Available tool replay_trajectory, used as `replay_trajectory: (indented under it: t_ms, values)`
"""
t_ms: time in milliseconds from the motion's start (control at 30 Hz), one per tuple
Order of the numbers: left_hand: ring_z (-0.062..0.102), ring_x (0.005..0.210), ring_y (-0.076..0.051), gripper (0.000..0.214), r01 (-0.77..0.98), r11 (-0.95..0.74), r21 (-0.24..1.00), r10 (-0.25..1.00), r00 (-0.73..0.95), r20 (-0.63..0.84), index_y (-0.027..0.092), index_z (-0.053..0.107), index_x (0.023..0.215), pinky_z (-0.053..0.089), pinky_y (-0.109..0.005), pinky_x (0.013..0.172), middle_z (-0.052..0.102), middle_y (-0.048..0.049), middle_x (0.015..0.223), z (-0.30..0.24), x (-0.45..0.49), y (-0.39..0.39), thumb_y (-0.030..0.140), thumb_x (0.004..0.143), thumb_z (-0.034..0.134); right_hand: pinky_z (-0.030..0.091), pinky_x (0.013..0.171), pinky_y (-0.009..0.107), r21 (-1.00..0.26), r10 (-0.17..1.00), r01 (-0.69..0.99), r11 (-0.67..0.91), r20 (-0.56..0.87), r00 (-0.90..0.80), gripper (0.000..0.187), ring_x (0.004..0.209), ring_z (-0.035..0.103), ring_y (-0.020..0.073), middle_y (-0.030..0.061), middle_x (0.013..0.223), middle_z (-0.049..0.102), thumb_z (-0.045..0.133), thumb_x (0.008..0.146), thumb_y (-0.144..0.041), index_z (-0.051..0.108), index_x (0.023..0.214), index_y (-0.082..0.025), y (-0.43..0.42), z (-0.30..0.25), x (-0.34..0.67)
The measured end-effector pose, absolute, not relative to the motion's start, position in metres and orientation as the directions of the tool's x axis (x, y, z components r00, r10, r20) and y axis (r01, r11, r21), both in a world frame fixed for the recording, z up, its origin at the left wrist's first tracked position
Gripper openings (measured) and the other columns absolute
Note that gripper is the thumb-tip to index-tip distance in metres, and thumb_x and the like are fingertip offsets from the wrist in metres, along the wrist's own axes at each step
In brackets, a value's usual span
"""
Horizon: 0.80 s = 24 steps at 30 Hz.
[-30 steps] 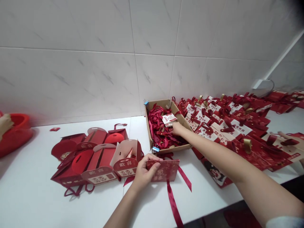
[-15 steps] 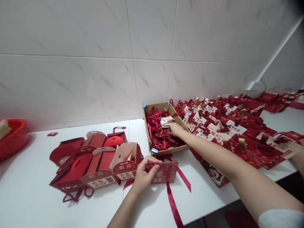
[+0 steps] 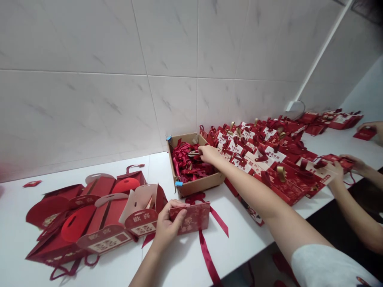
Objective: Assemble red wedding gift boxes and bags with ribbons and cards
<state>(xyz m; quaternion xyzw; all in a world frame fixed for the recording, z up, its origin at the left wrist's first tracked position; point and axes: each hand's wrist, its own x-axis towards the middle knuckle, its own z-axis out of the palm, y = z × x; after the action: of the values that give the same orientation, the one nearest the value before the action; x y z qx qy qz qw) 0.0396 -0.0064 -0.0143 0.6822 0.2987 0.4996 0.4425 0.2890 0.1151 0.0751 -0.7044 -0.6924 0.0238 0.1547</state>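
My left hand (image 3: 166, 227) grips the left end of a flat red gift box (image 3: 191, 217) lying on the white table (image 3: 167, 263), with red ribbons trailing from it toward the table edge. My right arm stretches out to the cardboard box (image 3: 197, 184), which is full of red ribbons and small cards. There my right hand (image 3: 206, 153) pinches a small card (image 3: 193, 153), its fingers closed over the ribbon pile.
Folded red gift boxes (image 3: 89, 215) lie in a heap at the left. Many finished red boxes with ribbons and tags (image 3: 269, 159) cover the table at the right. Another person's hands (image 3: 344, 167) work on a box there. A tiled wall (image 3: 119, 79) stands behind.
The camera has swung right and the red basin at far left has left the view. My right hand has dipped lower into the cardboard box. Another person's hands came into view.
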Motion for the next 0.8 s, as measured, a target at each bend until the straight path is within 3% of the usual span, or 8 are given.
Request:
replay_trajectory:
  t_ms: [133, 233, 367, 467, 567, 667, 733, 800]
  values:
    - [0.064, 0.078, -0.017, 0.012, -0.035, -0.445, 0.895, 0.845, 0.315, 0.432, 0.017, 0.061, 0.081, 0.05, -0.027, 0.073, 0.066, -0.0051, 0.08, -0.015, 0.04, -0.008, 0.029, 0.084, 0.062, 0.05, 0.083, 0.033, -0.364, 0.866, 0.903, 0.227, 0.499, -0.016, 0.009, 0.088, 0.062, 0.0152, 0.0042, 0.096, 0.066, 0.057, 0.088, -0.017, 0.065, 0.092, -0.016, 0.082, 0.093, 0.288]
    - [0.064, 0.079, -0.017, 0.011, -0.044, -0.446, 0.894, 0.845, 0.309, 0.436, 0.018, 0.061, 0.081, 0.05, -0.027, 0.074, 0.067, -0.0051, 0.08, -0.015, 0.04, -0.009, 0.028, 0.085, 0.062, 0.051, 0.078, 0.028, -0.374, 0.706, 0.802, 0.465, 0.704, -0.082, 0.014, 0.087, 0.063, 0.0145, 0.0044, 0.093, 0.067, 0.053, 0.086, -0.01, 0.065, 0.083, -0.018, 0.043, 0.095, 0.286]
    - [0.064, 0.08, -0.017, 0.01, -0.062, -0.432, 0.9, 0.849, 0.31, 0.429, 0.018, 0.061, 0.081, 0.05, -0.028, 0.074, 0.067, -0.0051, 0.081, -0.014, 0.042, -0.01, 0.027, 0.084, 0.062, 0.053, 0.075, 0.028, -0.319, 0.525, 0.649, 0.691, 0.838, -0.147, 0.015, 0.085, 0.065, 0.015, 0.0051, 0.089, 0.068, 0.054, 0.086, -0.013, 0.066, 0.079, -0.019, -0.008, 0.091, 0.282]
    - [0.064, 0.08, -0.017, 0.009, -0.072, -0.412, 0.908, 0.858, 0.307, 0.413, 0.017, 0.061, 0.08, 0.049, -0.027, 0.074, 0.067, -0.0049, 0.081, -0.013, 0.043, -0.011, 0.026, 0.084, 0.062, 0.052, 0.072, 0.029, -0.329, 0.452, 0.462, 0.824, 0.872, -0.185, 0.017, 0.081, 0.065, 0.0146, 0.0035, 0.086, 0.069, 0.061, 0.082, -0.005, 0.067, 0.084, -0.02, -0.04, 0.084, 0.276]
    - [0.064, 0.08, -0.018, 0.009, -0.081, -0.386, 0.919, 0.87, 0.299, 0.392, 0.017, 0.06, 0.08, 0.049, -0.027, 0.073, 0.067, -0.0052, 0.083, -0.014, 0.046, -0.013, 0.025, 0.084, 0.063, 0.048, 0.069, 0.029, -0.42, 0.505, 0.317, 0.85, 0.822, -0.265, 0.019, 0.074, 0.063, 0.0133, 0.0012, 0.079, 0.07, 0.068, 0.077, -0.003, 0.068, 0.085, -0.02, -0.065, 0.067, 0.265]
    - [0.064, 0.081, -0.018, 0.011, -0.099, -0.373, 0.923, 0.875, 0.295, 0.385, 0.017, 0.059, 0.082, 0.049, -0.027, 0.072, 0.067, -0.0056, 0.084, -0.016, 0.049, -0.016, 0.027, 0.084, 0.063, 0.045, 0.068, 0.03, -0.506, 0.61, 0.364, 0.782, 0.74, -0.283, 0.014, 0.072, 0.057, 0.0131, 0.0001, 0.074, 0.066, 0.071, 0.077, -0.009, 0.07, 0.081, -0.022, -0.079, 0.041, 0.25]
    - [0.064, 0.081, -0.017, 0.012, -0.116, -0.375, 0.92, 0.871, 0.295, 0.392, 0.018, 0.058, 0.083, 0.049, -0.026, 0.073, 0.066, -0.0051, 0.085, -0.016, 0.049, -0.017, 0.029, 0.086, 0.061, 0.046, 0.073, 0.031, -0.541, 0.666, 0.446, 0.713, 0.721, -0.19, 0.012, 0.082, 0.056, 0.0157, 0.0026, 0.083, 0.063, 0.072, 0.076, -0.012, 0.072, 0.077, -0.024, -0.082, 0.024, 0.239]
    - [0.063, 0.081, -0.016, 0.013, -0.132, -0.381, 0.915, 0.864, 0.302, 0.403, 0.018, 0.059, 0.085, 0.048, -0.026, 0.075, 0.065, -0.0046, 0.085, -0.016, 0.049, -0.018, 0.031, 0.087, 0.06, 0.045, 0.087, 0.038, -0.561, 0.691, 0.506, 0.655, 0.716, -0.1, 0.013, 0.103, 0.053, 0.0207, 0.0056, 0.104, 0.06, 0.071, 0.076, -0.013, 0.072, 0.073, -0.025, -0.081, 0.01, 0.23]
